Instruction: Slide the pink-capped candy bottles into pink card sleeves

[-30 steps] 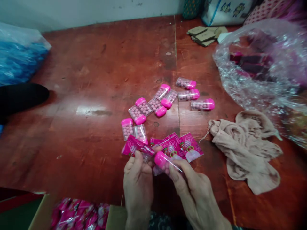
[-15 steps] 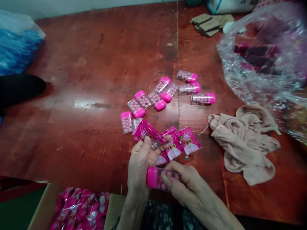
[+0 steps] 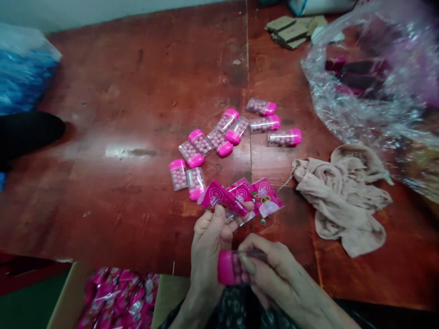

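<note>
Between the thumb and fingers of my left hand (image 3: 211, 246) is a folded pink printed sleeve (image 3: 221, 196). My right hand (image 3: 274, 269) grips a clear candy container (image 3: 235, 268) with a pink cap, filled with pink balls; its cap end points left, beside my left palm. More pink printed sleeves (image 3: 265, 196) lie flat on the table just beyond my fingers. Further off, several similar candy containers (image 3: 196, 183) lie loosely grouped, some with caps toward me and others with caps to the right.
A crumpled beige cloth (image 3: 343, 196) lies to the right, below a large clear plastic bag (image 3: 329, 100). Cardboard pieces (image 3: 291, 32) rest at the back. A bag of blue items (image 3: 24, 77) is at left. A cardboard box (image 3: 171, 297) of pink wrapped packets (image 3: 118, 297) stands below the table edge.
Both hands have shifted slightly right, still holding the sleeve and the container. The container has come a little nearer to me. The whole view has shifted slightly.
</note>
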Demonstrator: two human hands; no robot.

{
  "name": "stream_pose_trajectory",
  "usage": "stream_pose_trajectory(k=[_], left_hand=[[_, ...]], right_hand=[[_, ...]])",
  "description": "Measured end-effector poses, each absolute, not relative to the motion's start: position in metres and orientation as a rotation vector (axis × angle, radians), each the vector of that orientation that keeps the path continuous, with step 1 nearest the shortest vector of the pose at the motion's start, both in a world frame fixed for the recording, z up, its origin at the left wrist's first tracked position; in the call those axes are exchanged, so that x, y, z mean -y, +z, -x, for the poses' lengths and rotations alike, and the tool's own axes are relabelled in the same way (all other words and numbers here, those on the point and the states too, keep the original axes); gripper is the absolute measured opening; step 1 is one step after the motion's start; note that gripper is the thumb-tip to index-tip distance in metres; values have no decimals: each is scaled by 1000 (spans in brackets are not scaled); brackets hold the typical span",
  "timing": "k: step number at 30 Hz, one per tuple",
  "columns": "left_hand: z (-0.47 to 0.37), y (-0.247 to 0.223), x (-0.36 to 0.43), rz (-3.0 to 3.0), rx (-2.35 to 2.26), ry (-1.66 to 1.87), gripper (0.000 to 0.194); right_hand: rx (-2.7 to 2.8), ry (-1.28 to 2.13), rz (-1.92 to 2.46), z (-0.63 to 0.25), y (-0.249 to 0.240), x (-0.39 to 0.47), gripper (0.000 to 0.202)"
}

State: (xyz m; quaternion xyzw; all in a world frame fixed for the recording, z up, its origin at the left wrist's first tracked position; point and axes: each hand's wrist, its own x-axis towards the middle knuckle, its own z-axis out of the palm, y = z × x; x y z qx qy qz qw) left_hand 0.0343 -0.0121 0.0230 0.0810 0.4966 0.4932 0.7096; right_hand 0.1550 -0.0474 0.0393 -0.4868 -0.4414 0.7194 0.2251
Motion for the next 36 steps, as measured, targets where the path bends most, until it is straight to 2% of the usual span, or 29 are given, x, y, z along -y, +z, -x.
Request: stream_pose_trajectory(k=[2,6,8,11,13,17,21,27,32,36], left_hand=[[-35,21,7,-180,-1104,1169,17],[-35,16,-2,-172,-1103,1277,17],[-37,16,-1,-157,-1059,1242,17],[-39,20,3,-136,-1022,1195,22],[-41,23,5,-139,-1013,1194,25],[-48,28,10,-128,-928,1136,31],[-56,28,20,-128,-923,1154,26],[-54,21,32,-270,-1035,1203,16],[-33,24,26,-520,-1201,1379,27],[-21,29,23,-579,-1250,1292,17]], right_hand=[[1269,2012,1268,-162,40,46,23],[1441,1836,1382,-166,29,51,4],[1331,1852,1356,-164,24,54,10],[1031,1926,1251,-162,24,53,7],[927,1796,1320,-162,26,48,6],[918,1302,1409,-157,23,35,12],[889,1067,1401,-145,16,29,14],[909,982,1374,-141,13,29,9],[944,1054,1431,-146,11,34,3],[1012,1061,1428,-144,14,37,6]])
